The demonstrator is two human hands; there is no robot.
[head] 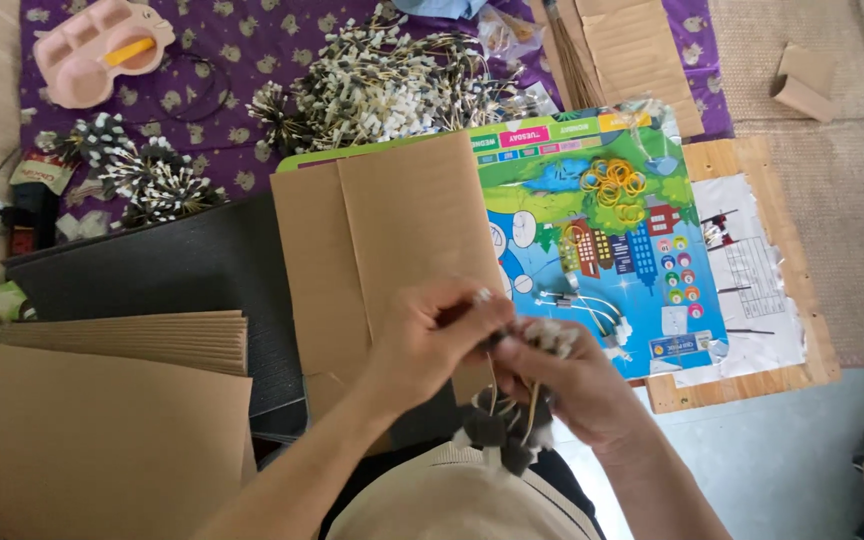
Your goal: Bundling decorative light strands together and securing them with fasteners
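My left hand [430, 335] and my right hand [567, 375] meet over my lap, both closed on a small bundle of thin wires [524, 402] with white tips at the top and dark ends hanging below. The white tips [550, 333] stick out between my fingers. Just past my hands lie a few loose white-tipped wires [592, 308] on a colourful picture board [602, 250]. A heap of yellow rubber bands [614, 186] lies farther up that board.
A flat cardboard sheet [392, 240] lies in front of me, a stack of cardboard [117, 420] at my left. A big pile of bundled wires [392, 85] covers the purple cloth [232, 40], with a pink tray [102, 48] at far left. A wooden board [802, 330] lies at right.
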